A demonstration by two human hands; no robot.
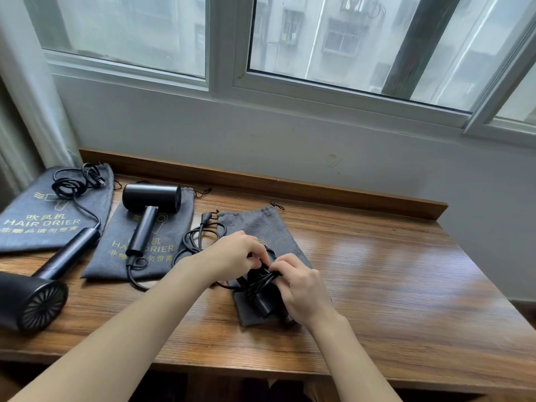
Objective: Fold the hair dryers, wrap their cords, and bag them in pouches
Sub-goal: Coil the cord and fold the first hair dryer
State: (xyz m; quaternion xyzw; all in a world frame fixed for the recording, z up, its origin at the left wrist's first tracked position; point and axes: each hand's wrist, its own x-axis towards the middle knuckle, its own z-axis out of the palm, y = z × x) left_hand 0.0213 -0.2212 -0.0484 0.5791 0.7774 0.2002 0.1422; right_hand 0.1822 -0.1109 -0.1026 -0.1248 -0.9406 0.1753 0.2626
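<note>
Three black hair dryers and three grey pouches lie on the wooden table point(391, 285). The right dryer point(262, 298) is folded and sits on the right pouch point(261, 224), with its cord point(200, 236) partly wound round it. My left hand point(232, 253) pinches the cord loops at the dryer's top. My right hand point(301, 288) grips the dryer body and the wound cord. The middle dryer point(150, 198) lies unfolded on the middle pouch point(162, 242). The left dryer point(32, 300) lies unfolded, its cord point(72, 184) coiled on the left pouch point(37, 216).
A raised wooden ledge point(261, 184) runs along the table's back under the window point(333, 53). A curtain point(26, 97) hangs at the left. The table's right half is bare wood, and its front edge is near my forearms.
</note>
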